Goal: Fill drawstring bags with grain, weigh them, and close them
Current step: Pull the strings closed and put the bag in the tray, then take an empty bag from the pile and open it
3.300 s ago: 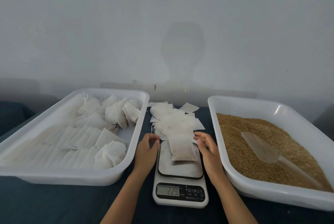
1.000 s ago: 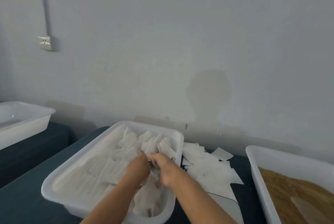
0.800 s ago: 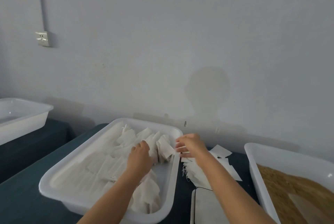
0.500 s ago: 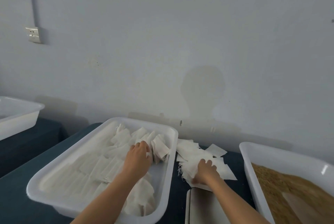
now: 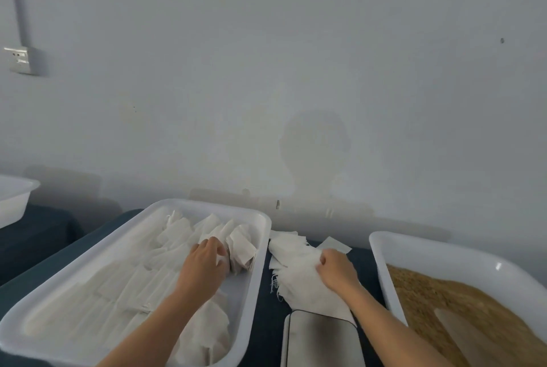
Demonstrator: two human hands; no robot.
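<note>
A white tray (image 5: 257,260) on the left holds several filled white drawstring bags (image 5: 241,245). My left hand (image 5: 204,263) rests on those bags near the tray's far right corner, fingers curled over them. A pile of flat empty white bags (image 5: 296,275) lies on the dark table between the trays. My right hand (image 5: 336,270) lies on that pile and pinches one empty bag with curled fingers. The scale (image 5: 322,340) shows only its grey platform at the bottom edge, with nothing on it. The right tray (image 5: 414,251) holds brown grain (image 5: 444,301).
A translucent scoop (image 5: 479,337) lies half sunk in the grain. Another white tray (image 5: 14,198) stands on a separate dark surface at far left. A grey wall runs close behind the table, with a socket (image 5: 20,59) at upper left.
The filled bag left the scale and went into the left tray. My right hand crossed from that tray to the empty-bag pile and now pinches a bag. My left hand stayed on the filled bags.
</note>
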